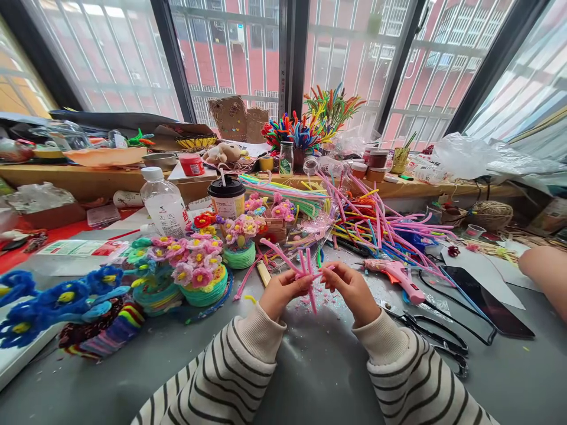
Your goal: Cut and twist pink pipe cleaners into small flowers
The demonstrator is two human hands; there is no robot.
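Both my hands meet over the grey table [310, 366], pinching a small bundle of pink pipe cleaners [305, 270]. My left hand [280, 292] grips the bundle from the left. From the right, my right hand [349, 289] holds the other side, fingers closed on the stems. One pink stem sticks up and to the left, and another hangs down between my hands. Pink fluff scraps [328, 298] lie on the table below. Striped sleeves cover both my arms.
Pipe-cleaner flower pots [201, 274] and blue flowers [62, 298] stand to the left. A pink glue gun [396, 274], scissors [436, 339] and a dark phone [487, 301] lie right. Loose pipe cleaners [381, 227], a bottle [163, 203] and a cup [227, 198] sit behind. Another person's arm [547, 274] is at far right.
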